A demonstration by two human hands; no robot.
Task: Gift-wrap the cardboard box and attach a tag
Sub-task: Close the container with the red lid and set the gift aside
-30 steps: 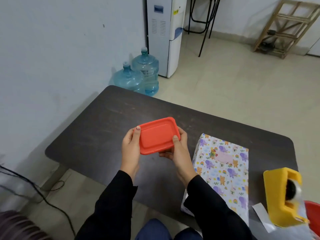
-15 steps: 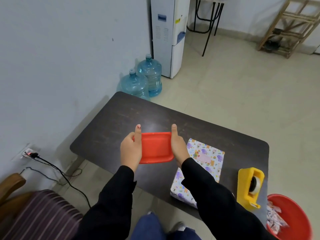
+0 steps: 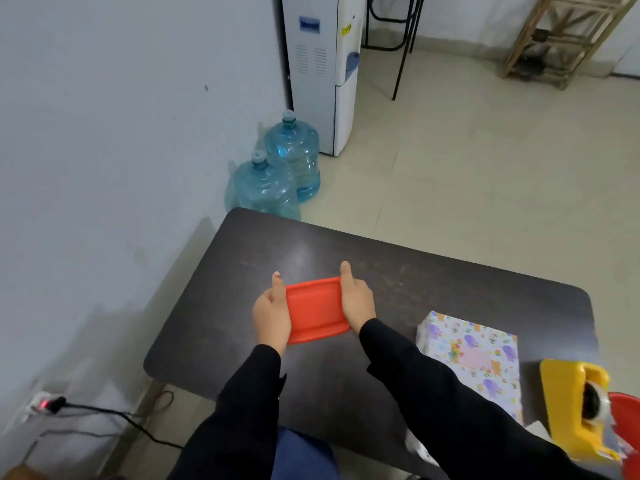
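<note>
A red plastic container with its lid (image 3: 315,310) sits low over the dark table (image 3: 433,282), near the table's middle left. My left hand (image 3: 272,315) grips its left side and my right hand (image 3: 356,301) grips its right side, thumbs lying along the edges. The box wrapped in animal-print paper (image 3: 474,362) lies flat on the table to the right, with a pale pink tag (image 3: 476,358) on its top face. A yellow tape dispenser (image 3: 575,407) stands at the table's near right corner.
A red bin (image 3: 628,434) shows at the right edge beside the dispenser. Two blue water jugs (image 3: 273,178) and a white water dispenser (image 3: 322,71) stand beyond the table's far left corner. A wooden rack (image 3: 561,39) is at the back right. A cable and plug (image 3: 52,403) lie on the floor, left.
Both hands have carried the red container forward and down toward the tabletop, turning it from tilted to flat. The view has drawn back from the table.
</note>
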